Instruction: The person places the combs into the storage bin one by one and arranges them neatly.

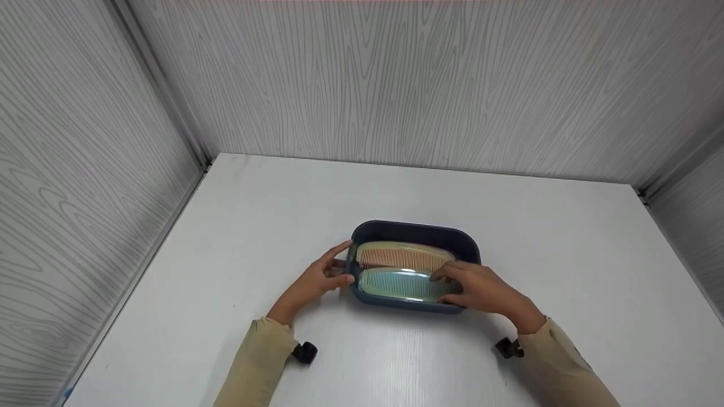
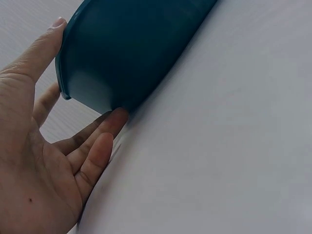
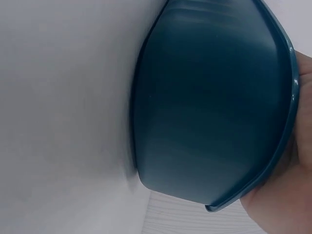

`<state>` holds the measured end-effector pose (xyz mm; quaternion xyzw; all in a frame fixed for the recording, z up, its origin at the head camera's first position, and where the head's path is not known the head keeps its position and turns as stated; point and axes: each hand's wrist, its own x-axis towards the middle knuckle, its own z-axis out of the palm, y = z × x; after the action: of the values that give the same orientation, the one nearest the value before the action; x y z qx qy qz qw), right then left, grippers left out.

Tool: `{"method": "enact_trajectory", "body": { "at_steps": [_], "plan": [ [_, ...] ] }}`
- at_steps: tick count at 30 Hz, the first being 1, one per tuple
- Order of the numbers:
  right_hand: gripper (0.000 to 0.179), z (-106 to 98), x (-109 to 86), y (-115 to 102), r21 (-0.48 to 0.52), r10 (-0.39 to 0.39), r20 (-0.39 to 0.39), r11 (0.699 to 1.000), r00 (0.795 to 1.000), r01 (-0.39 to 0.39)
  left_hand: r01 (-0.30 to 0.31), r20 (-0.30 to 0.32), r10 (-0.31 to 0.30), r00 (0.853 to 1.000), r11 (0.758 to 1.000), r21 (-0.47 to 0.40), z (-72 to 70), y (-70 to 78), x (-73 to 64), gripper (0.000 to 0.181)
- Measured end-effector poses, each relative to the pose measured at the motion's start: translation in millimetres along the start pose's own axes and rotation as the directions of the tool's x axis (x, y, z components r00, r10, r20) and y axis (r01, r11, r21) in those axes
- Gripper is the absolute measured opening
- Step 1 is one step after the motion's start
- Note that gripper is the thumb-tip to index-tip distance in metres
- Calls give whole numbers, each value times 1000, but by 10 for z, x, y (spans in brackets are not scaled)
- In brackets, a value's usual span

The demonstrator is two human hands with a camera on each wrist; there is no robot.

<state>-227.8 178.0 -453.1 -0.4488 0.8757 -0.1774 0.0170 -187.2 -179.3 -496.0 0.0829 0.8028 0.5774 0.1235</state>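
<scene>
A dark blue plastic bin (image 1: 416, 306) stands on the white table. Inside, an orange-and-yellow comb (image 1: 404, 255) lies along the far side, and a blue-green comb (image 1: 396, 282) with shiny edges lies along the near side. My left hand (image 1: 312, 282) touches the bin's left end, thumb and fingers spread; in the left wrist view the thumb meets the rim and other fingers rest by its lower wall. My right hand (image 1: 481, 287) reaches over the right rim and pinches the right end of the blue-green comb. In the right wrist view the bin's wall (image 3: 209, 107) hides those fingertips.
The white table (image 1: 271, 203) extends around the bin. Grey wood-grain panels stand behind it (image 1: 362, 85) and at both sides. A black wrist camera (image 1: 305, 353) sits at the left sleeve and another black wrist camera (image 1: 509, 347) at the right.
</scene>
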Motion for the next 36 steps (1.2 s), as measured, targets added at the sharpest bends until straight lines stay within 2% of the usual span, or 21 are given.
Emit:
{"method": "enact_trajectory", "body": {
  "at_steps": [14, 24, 36],
  "plan": [
    [35, 6, 63, -6, -42, 67, 31, 997, 997, -66, -13, 16, 13, 1000, 1000, -23, 3, -29, 15, 81],
    [33, 3, 62, -8, -13, 72, 23, 997, 997, -72, 1, -9, -1, 1000, 1000, -4, 5, -4, 3, 82],
    [30, -30, 74, -26, 3, 95, 39, 995, 995, -95, 14, -11, -14, 1000, 1000, -2, 14, 17, 14, 82]
  ]
}}
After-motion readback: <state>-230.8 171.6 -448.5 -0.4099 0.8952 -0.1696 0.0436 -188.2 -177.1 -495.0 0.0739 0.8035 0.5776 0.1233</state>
